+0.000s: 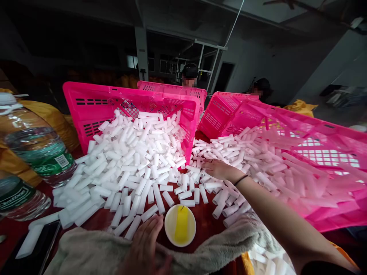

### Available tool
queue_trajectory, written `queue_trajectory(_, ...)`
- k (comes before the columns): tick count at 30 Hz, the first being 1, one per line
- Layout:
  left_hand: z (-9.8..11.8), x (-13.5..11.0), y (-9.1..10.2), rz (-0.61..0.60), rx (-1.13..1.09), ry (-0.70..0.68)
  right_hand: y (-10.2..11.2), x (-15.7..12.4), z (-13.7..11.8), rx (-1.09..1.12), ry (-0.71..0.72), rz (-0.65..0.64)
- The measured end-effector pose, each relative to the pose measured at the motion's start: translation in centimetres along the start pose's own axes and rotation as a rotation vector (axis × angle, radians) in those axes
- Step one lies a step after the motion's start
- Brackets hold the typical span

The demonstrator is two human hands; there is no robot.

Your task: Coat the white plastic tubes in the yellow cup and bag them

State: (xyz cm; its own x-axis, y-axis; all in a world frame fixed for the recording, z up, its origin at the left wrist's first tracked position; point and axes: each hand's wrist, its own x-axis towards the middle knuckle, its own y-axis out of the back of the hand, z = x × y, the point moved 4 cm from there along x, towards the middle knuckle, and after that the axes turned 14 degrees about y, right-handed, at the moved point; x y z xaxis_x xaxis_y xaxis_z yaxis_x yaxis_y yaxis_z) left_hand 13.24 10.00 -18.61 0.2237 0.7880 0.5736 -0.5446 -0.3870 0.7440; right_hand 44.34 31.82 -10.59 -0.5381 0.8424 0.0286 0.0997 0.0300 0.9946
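A big heap of short white tubes spills from tipped pink crates onto a dark red table. My right hand reaches forward into the tubes at the middle, palm down, fingers curled among them; a black band circles the wrist. My left hand lies flat near the front edge, fingers together and stretched out, resting on a beige fleece cloth beside a small white dish that holds a yellow piece.
One pink crate stands tilted at the left and another at the right. Two water bottles stand at the far left, a dark phone lies at the front left. Two people sit behind the crates.
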Motion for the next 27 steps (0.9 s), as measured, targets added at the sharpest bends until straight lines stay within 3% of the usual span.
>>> queue_trajectory(4,-0.5,0.3,2.1,0.009,-0.208,0.159,0.8,-2.6,-2.5,-0.005,-0.011,-0.025)
queue_trajectory(8,-3.5,1.4,6.0,0.156,-0.171,0.366,1.3,-7.5,-6.1,-0.016,-0.019,0.055)
queue_trajectory(11,-6.4,4.0,7.5,0.028,-0.006,0.499,-0.2,-9.9,-8.3,0.024,-0.044,0.035)
queue_trajectory(14,-7.9,7.4,6.7,-0.201,0.12,0.599,-2.2,-9.4,-9.3,-0.026,-0.132,0.049)
queue_trajectory(16,-7.7,9.3,5.3,-0.379,0.232,0.607,-3.4,-8.3,-9.8,-0.051,-0.147,0.052)
queue_trajectory(18,-7.1,10.4,4.2,-0.48,0.319,0.623,-4.1,-7.5,-10.2,-0.052,-0.128,0.034)
queue_trajectory(22,-5.8,10.9,3.5,-0.511,0.369,0.648,-3.8,-8.4,-10.8,-0.035,-0.142,0.045)
queue_trajectory(27,-5.8,10.5,3.9,-0.484,0.405,0.65,-2.8,-9.4,-12.6,0.05,-0.147,0.073)
